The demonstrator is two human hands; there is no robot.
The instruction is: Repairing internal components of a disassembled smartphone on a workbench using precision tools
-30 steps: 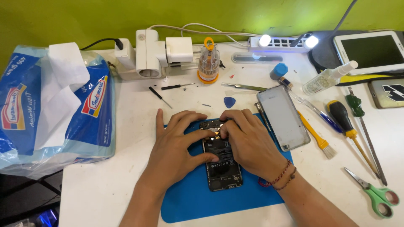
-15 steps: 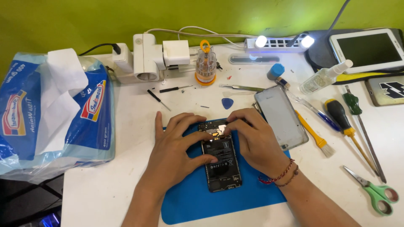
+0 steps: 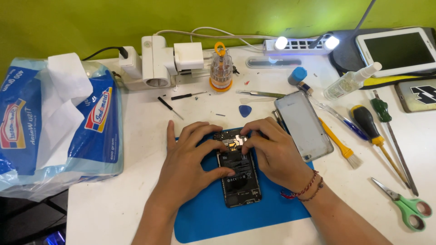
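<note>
Change: both hands sit a little closer together over the top of the phone than half a second ago; nothing else on the table has shifted.
Left hand (image 3: pixel 188 156): flat on the phone's left side, fingers spread wide, thumb lying across the battery; it grips nothing.
Right hand (image 3: pixel 272 152): fingers curled and bunched, fingertips pressing on the phone's upper end; whether they pinch a part, I cannot tell.
Opened phone (image 3: pixel 239 170): back off, insides up, lying between and under both hands.
Blue mat (image 3: pixel 204 218): under the phone and both wrists.
Back cover (image 3: pixel 303 124): grey, just beside the right hand, on its outer side.
Blue pick (image 3: pixel 245 110): just beyond the fingertips.
Yellow brush (image 3: pixel 343 146): right of the back cover.
Green scissors (image 3: pixel 406 206): well right of the right forearm.
Tissue pack (image 3: pixel 54 118): far left of the left hand.
</note>
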